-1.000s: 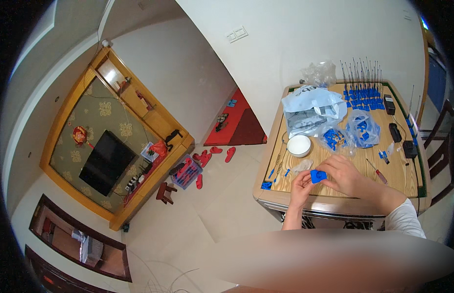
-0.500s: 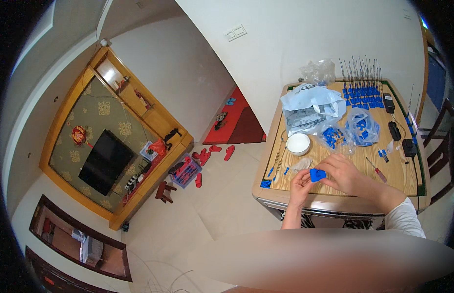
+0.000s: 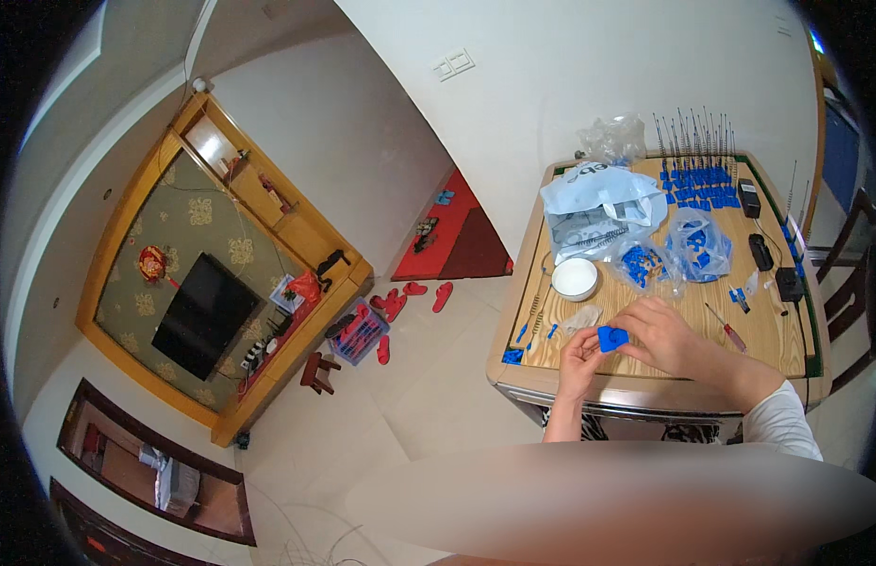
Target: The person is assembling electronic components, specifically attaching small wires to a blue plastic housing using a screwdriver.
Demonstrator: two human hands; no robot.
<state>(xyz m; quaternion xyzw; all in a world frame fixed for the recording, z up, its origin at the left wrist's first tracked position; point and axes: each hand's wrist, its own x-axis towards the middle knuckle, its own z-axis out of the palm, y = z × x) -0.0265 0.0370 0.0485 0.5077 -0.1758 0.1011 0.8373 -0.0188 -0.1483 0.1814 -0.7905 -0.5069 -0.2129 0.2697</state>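
Note:
Between my two hands, over the near edge of the wooden table (image 3: 636,364), is a small blue plastic part (image 3: 611,339) with a dark recess on its face. My left hand (image 3: 579,363) pinches it from the left. The fingers of my right hand (image 3: 657,332) close on its right side. Just behind them lies a crumpled clear bag (image 3: 583,319), with a white bowl (image 3: 575,279) beyond it. A clear bag of small blue and orange pieces (image 3: 643,265) and another bag of blue parts (image 3: 699,247) lie farther back.
Rows of blue parts with upright springs (image 3: 699,184) stand at the table's back right. A white plastic bag (image 3: 603,203) holds springs at the back left. A screwdriver (image 3: 733,338) lies right of my hands, near black adapters (image 3: 789,284). A dark chair (image 3: 848,307) stands at the right.

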